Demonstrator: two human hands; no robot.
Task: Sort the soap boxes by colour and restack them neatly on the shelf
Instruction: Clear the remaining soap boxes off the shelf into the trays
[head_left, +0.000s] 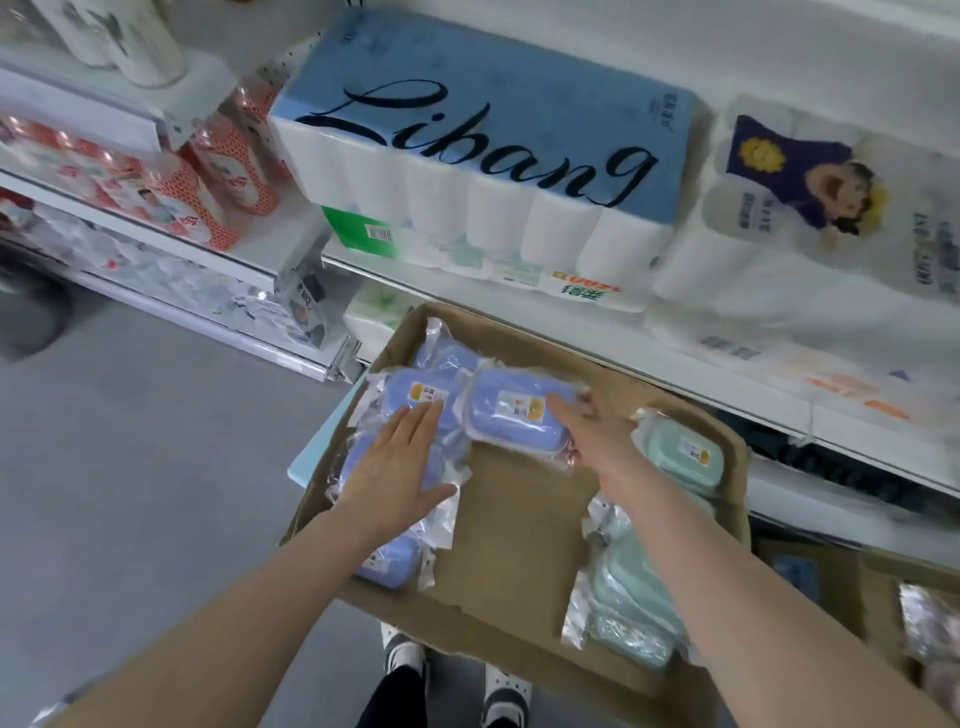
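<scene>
A flat cardboard sheet (519, 530) carries plastic-wrapped soap boxes. Several blue ones lie on its left side, among them one (415, 395) by my left fingertips and one at the near edge (387, 564). My left hand (400, 467) lies flat with straight fingers on the blue pile. My right hand (589, 431) grips the right end of another blue soap box (514, 410), thumb under its near edge. Mint green soap boxes sit on the right, one at the back (680, 452) and a pile in front (628, 597), partly hidden by my right forearm.
Above the cardboard, a shelf holds a large blue-and-white toilet roll pack (483, 156) and a white pack with a cartoon figure (810, 208). Red-patterned packs (208, 171) fill shelves at left. Grey floor (130, 493) lies left; my shoes (405, 654) show below.
</scene>
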